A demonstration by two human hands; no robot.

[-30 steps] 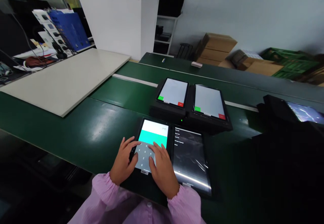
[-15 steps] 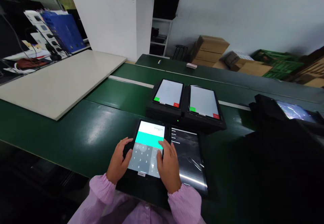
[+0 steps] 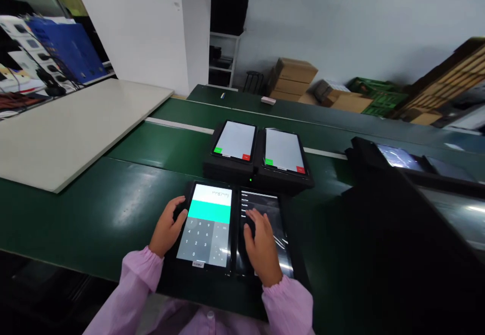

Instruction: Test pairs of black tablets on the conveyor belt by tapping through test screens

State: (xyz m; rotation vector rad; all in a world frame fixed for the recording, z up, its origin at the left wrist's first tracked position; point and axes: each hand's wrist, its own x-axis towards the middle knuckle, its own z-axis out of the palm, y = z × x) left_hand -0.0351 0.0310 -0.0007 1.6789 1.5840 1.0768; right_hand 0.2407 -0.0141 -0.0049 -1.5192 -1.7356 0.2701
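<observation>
**Calculator tablet (image 3: 204,211) and menu tablet (image 3: 265,203) side by side, nothing gripped**

So both tablets lay flat on the green bench (image 3: 136,188), calculator straight in front of the person and menu tablet just beside it at 3 o'clock (all clock directions are from the calculator). The calculator had a row of characters up top, a teal band, then the keypad. The menu one was dark with a short white list.

Left hand (image 3: 166,228) sat at 9 o'clock, right by the calculator's edge, thumb and fingers apart and not grasping anything. Couldn't tell if it was actually touching. Right hand (image 3: 262,244) was over the menu tablet, loosely spread, index finger near the list, holding nothing. Couldn't tell if that fingertip met the glass either.

Two more tablets sat tilted on a black stand (image 3: 227,172), one (image 3: 237,140) at 1 o'clock and another (image 3: 284,150) nearer 2. Both had pale screens with a green and a red corner block.

Also around: a white board (image 3: 83,128) at 10 o'clock, a dark rig (image 3: 390,213) at 3, cartons (image 3: 293,80) at 1, green crates (image 3: 379,92) at 2.
</observation>
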